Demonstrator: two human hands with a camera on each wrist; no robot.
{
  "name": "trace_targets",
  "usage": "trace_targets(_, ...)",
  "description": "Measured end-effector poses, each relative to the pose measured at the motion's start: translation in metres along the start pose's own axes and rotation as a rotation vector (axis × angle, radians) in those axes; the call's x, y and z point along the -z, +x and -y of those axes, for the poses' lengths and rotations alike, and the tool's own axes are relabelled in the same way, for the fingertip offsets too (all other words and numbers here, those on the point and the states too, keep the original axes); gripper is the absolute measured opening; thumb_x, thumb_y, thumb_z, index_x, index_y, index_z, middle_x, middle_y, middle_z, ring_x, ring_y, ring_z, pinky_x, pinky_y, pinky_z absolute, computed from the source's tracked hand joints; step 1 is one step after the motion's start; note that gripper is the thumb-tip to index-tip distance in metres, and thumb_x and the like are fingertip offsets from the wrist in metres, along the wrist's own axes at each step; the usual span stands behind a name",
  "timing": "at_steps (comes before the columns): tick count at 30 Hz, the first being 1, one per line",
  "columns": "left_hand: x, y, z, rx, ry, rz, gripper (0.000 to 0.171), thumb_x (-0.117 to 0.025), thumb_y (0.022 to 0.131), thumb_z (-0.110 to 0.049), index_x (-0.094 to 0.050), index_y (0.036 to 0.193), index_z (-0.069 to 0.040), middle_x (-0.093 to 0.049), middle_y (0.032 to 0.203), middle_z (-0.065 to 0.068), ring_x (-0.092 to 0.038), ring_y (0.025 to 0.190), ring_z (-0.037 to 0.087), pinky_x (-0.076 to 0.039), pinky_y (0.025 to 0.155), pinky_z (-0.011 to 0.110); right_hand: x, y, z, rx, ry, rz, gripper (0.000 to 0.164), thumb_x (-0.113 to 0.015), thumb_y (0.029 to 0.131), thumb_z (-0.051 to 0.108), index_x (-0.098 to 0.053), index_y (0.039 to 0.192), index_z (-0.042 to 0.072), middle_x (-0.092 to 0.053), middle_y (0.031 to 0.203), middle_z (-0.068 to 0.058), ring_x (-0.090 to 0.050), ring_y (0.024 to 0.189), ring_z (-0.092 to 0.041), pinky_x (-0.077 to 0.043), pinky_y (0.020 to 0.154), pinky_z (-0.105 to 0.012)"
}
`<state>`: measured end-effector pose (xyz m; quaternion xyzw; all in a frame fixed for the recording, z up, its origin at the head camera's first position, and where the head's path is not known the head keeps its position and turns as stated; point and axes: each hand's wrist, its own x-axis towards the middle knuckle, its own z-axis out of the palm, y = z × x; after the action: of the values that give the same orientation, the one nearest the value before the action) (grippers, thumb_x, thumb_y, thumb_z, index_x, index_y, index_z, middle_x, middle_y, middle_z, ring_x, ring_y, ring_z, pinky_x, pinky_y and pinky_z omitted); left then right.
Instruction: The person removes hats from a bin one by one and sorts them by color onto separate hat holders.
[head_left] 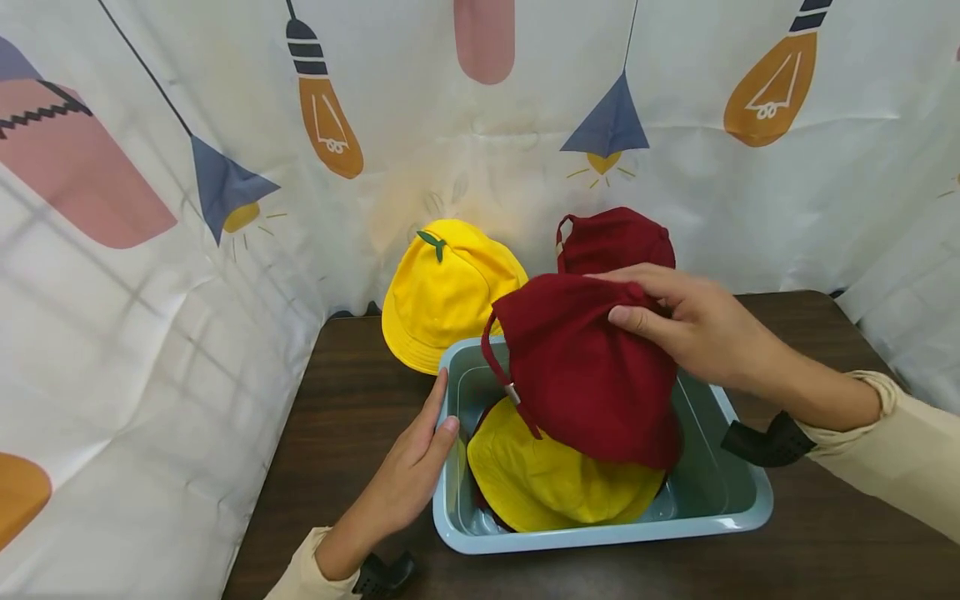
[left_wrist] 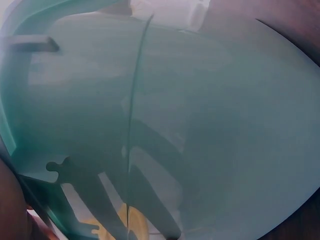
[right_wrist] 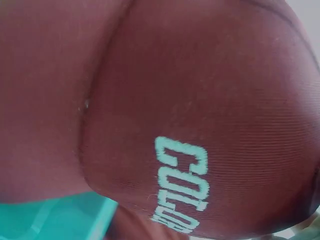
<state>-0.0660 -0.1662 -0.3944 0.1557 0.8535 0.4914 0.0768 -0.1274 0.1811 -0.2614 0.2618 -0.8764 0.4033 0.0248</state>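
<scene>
My right hand (head_left: 693, 321) pinches a dark red baseball cap (head_left: 585, 375) between thumb and fingers, holding it over a blue-grey plastic basin (head_left: 600, 537). A cord loop with a small toggle hangs from the cap's left side. Pale embroidered letters show on the cap (right_wrist: 200, 100) in the right wrist view. Straight fingers of my left hand (head_left: 408, 475) touch the basin's left side, with the thumb by the rim. Inside the basin, a yellow hat (head_left: 540, 479) lies partly under the red cap, and a dark red edge shows beneath it. The basin's wall (left_wrist: 225, 125) fills the left wrist view.
Behind the basin's left corner sits a yellow bucket hat (head_left: 442, 292) with a green leaf. A second dark red cap (head_left: 622, 237) stands behind on the right, partly covered by my hand. The brown wooden table (head_left: 330, 425) meets a printed white curtain (head_left: 405, 100).
</scene>
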Motion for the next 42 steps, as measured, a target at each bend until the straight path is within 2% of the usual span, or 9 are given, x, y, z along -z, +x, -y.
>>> trace_targets(5,0.0,0.0,-0.001,-0.006,0.002,-0.01,0.064,-0.038,0.112,-0.034,-0.002,0.165,-0.03,-0.005,0.172,-0.011,-0.014,0.157,0.017,-0.017,0.124,0.049,0.036,0.011,0.013,-0.075,0.026,-0.077,0.031,-0.063,0.103,0.02,-0.066,0.134,0.022,-0.071,0.105,0.003,-0.069,0.079,-0.015,-0.058,0.063,-0.022)
trace_targets(8,-0.001,-0.001,-0.002,0.0,-0.001,-0.007,0.064,-0.037,0.112,-0.037,-0.002,0.165,-0.03,-0.004,0.171,-0.012,-0.013,0.157,0.015,-0.016,0.124,0.049,0.058,0.019,0.016,-0.097,0.04,-0.138,0.026,-0.063,0.103,0.022,-0.068,0.128,0.018,-0.072,0.096,0.002,-0.067,0.074,-0.014,-0.055,0.06,-0.02)
trace_targets(14,-0.001,-0.002,-0.002,-0.004,0.002,-0.006,0.064,-0.037,0.112,-0.037,-0.001,0.165,-0.031,-0.004,0.171,-0.012,-0.013,0.157,0.015,-0.016,0.124,0.049,0.099,0.038,0.013,-0.142,0.044,-0.184,0.036,-0.059,0.104,0.026,-0.061,0.139,0.017,-0.063,0.114,-0.002,-0.061,0.091,-0.015,-0.055,0.07,-0.01)
trace_targets(21,0.0,-0.001,-0.003,-0.004,-0.006,-0.002,0.064,-0.037,0.112,-0.036,-0.001,0.165,-0.031,-0.003,0.171,-0.013,-0.012,0.157,0.015,-0.015,0.124,0.049,0.121,0.064,-0.008,-0.156,0.097,-0.227,0.043,-0.06,0.103,0.025,-0.057,0.146,0.021,-0.065,0.113,0.004,-0.061,0.092,-0.01,-0.053,0.069,-0.008)
trace_targets(26,-0.001,-0.001,-0.002,0.004,-0.006,-0.002,0.064,-0.037,0.112,-0.037,-0.001,0.165,-0.031,-0.003,0.171,-0.013,-0.012,0.157,0.014,-0.015,0.124,0.047,0.122,0.087,-0.04,-0.169,0.125,-0.23,0.045,-0.058,0.104,0.027,-0.053,0.149,0.019,-0.058,0.115,0.007,-0.057,0.099,-0.01,-0.054,0.07,-0.008)
trace_targets(31,-0.001,-0.001,-0.001,0.0,-0.011,-0.002,0.065,-0.038,0.112,-0.037,-0.001,0.165,-0.031,-0.003,0.171,-0.013,-0.012,0.157,0.016,-0.016,0.124,0.051,0.108,0.103,-0.07,-0.182,0.03,-0.21,0.045,-0.056,0.105,0.035,-0.055,0.147,0.02,-0.052,0.118,0.011,-0.052,0.105,-0.008,-0.053,0.069,-0.008)
trace_targets(37,0.0,-0.001,-0.001,-0.001,-0.016,-0.004,0.065,-0.038,0.112,-0.037,-0.001,0.165,-0.03,-0.003,0.172,-0.012,-0.012,0.157,0.017,-0.015,0.124,0.052,0.079,0.117,-0.096,-0.095,-0.064,-0.183,0.042,-0.055,0.106,0.034,-0.058,0.146,0.026,-0.052,0.136,-0.006,-0.047,0.114,-0.009,-0.048,0.075,-0.009)
trace_targets(40,0.0,-0.001,-0.001,0.001,-0.02,-0.003,0.065,-0.038,0.112,-0.037,-0.001,0.165,-0.031,-0.003,0.172,-0.012,-0.012,0.157,0.016,-0.015,0.124,0.052,0.065,0.118,-0.104,-0.104,-0.093,-0.15,0.043,-0.054,0.106,0.037,-0.056,0.148,0.028,-0.05,0.142,-0.01,-0.046,0.12,-0.017,-0.048,0.076,-0.01)
trace_targets(42,0.0,-0.001,-0.001,0.0,-0.022,-0.002,0.065,-0.038,0.112,-0.037,-0.001,0.165,-0.031,-0.002,0.172,-0.013,-0.012,0.158,0.016,-0.015,0.124,0.053,0.058,0.117,-0.109,-0.104,-0.11,-0.141,0.045,-0.053,0.106,0.038,-0.055,0.149,0.028,-0.051,0.144,-0.011,-0.045,0.125,-0.022,-0.046,0.083,-0.015)
